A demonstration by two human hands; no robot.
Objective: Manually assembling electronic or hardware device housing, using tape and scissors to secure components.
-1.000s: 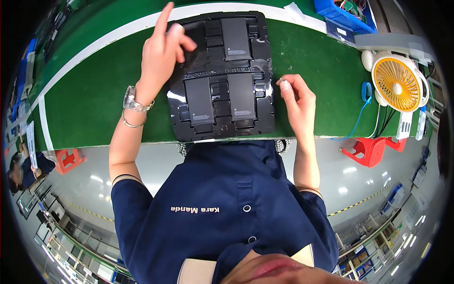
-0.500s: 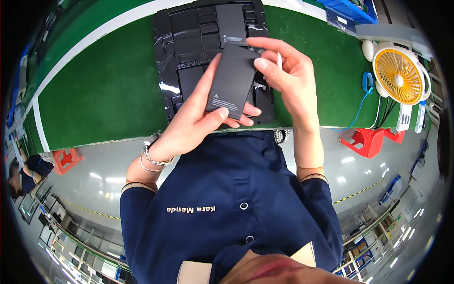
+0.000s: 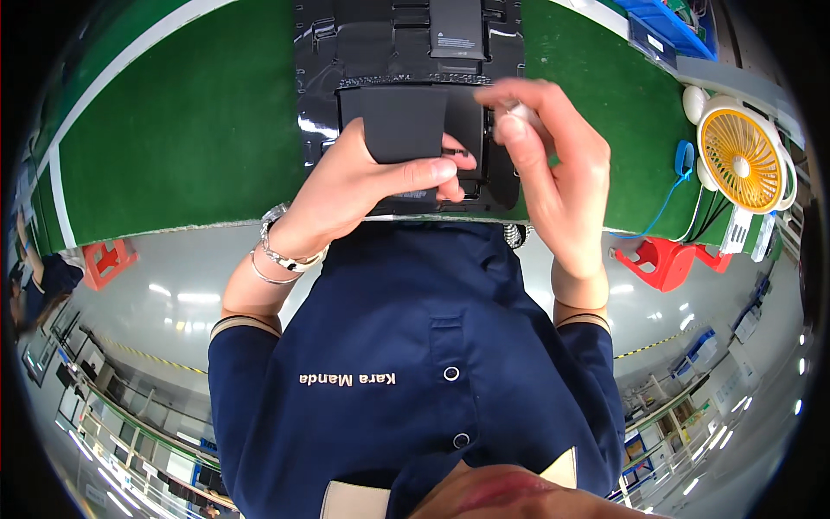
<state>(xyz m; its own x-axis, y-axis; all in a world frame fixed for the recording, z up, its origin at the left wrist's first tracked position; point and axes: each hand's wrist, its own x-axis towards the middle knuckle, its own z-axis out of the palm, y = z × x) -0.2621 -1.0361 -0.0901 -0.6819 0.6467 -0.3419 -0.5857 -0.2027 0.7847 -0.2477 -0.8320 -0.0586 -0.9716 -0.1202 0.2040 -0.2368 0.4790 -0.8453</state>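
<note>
My left hand [image 3: 367, 183] is closed on a flat black rectangular pack [image 3: 404, 125]. Its thumb lies across the near end, and fingertips show past the right edge. A small dark tab [image 3: 454, 152] shows by those fingertips; what it belongs to I cannot tell. Right of the pack, my right hand [image 3: 558, 151] is raised with fingers curled round a small white thing [image 3: 519, 111], blurred and too small to name. Beneath both hands is a black moulded plastic tray [image 3: 367, 52]. Another black pack [image 3: 456, 30] with pale print lies in its far part.
The tray lies on a green-topped table [image 3: 199, 130] with a white line. To the right stand a white and yellow fan [image 3: 743, 160] and a blue looped strap [image 3: 683, 160] with a cord. Red stools [image 3: 661, 264] are below the near edge. A blue bin [image 3: 674, 26] sits far right.
The pack has turned from tilted to nearly upright in view, and its printed face no longer shows. My right hand has come away from it to the right.
</note>
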